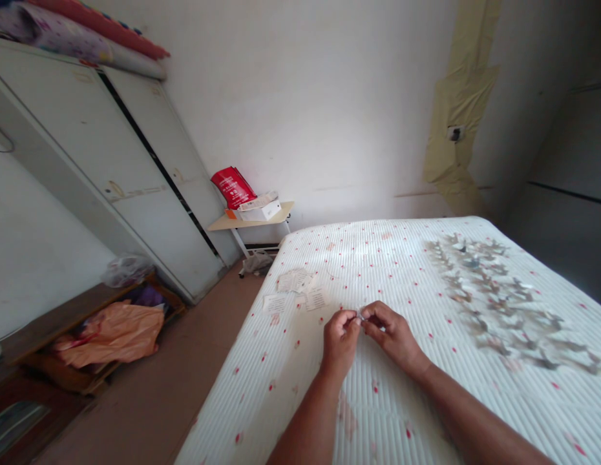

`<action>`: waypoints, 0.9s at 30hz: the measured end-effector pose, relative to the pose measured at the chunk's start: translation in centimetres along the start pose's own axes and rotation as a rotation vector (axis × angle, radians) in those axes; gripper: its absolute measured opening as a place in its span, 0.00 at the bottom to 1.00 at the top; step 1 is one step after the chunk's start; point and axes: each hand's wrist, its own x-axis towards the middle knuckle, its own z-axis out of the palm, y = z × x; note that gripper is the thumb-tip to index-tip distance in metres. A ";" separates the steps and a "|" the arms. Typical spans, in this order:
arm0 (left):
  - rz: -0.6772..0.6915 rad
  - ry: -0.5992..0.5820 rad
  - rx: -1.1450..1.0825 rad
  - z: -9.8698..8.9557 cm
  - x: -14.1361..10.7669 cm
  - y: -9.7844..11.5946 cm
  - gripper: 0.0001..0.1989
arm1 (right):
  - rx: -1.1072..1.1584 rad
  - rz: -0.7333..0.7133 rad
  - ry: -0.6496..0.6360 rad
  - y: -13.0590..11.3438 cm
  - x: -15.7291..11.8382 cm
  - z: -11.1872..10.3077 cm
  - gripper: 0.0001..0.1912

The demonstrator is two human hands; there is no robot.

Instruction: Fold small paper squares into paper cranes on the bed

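Left hand [340,339], right hand [392,336] pinching small pale scrap [361,314]; open quilted mattress [378,413] around them, edge leftward

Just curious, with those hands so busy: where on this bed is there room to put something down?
Bare ribbed bed cover lies below the left hand and right hand, which pinch a small piece, and between them and the grey cutouts. It is crowded among those cutouts, heaped to the right, and around the paper slips beyond the hands.
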 end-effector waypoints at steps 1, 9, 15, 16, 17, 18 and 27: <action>0.004 0.005 0.006 0.0 0.0 0.0 0.08 | 0.001 0.001 0.003 0.0 0.0 0.0 0.02; -0.014 0.030 -0.009 0.1 -0.1 0.5 0.07 | 0.003 0.044 0.005 0.2 0.1 -0.2 0.06; -0.070 0.015 -0.065 0.3 -0.2 0.9 0.07 | 0.009 0.116 0.007 0.4 0.0 0.1 0.07; -0.072 0.012 -0.070 0.4 -0.3 0.9 0.07 | 0.027 0.137 0.005 0.5 -0.1 0.2 0.07; -0.071 0.007 -0.071 0.4 -0.3 1.0 0.07 | 0.054 0.157 0.007 0.8 -0.1 0.3 0.08; -0.069 0.004 -0.071 0.5 -0.3 1.0 0.07 | 0.091 0.175 0.015 1.0 -0.2 0.4 0.07; 0.002 0.006 0.024 0.5 -0.4 0.7 0.07 | 0.240 0.284 0.024 0.3 0.1 0.3 0.09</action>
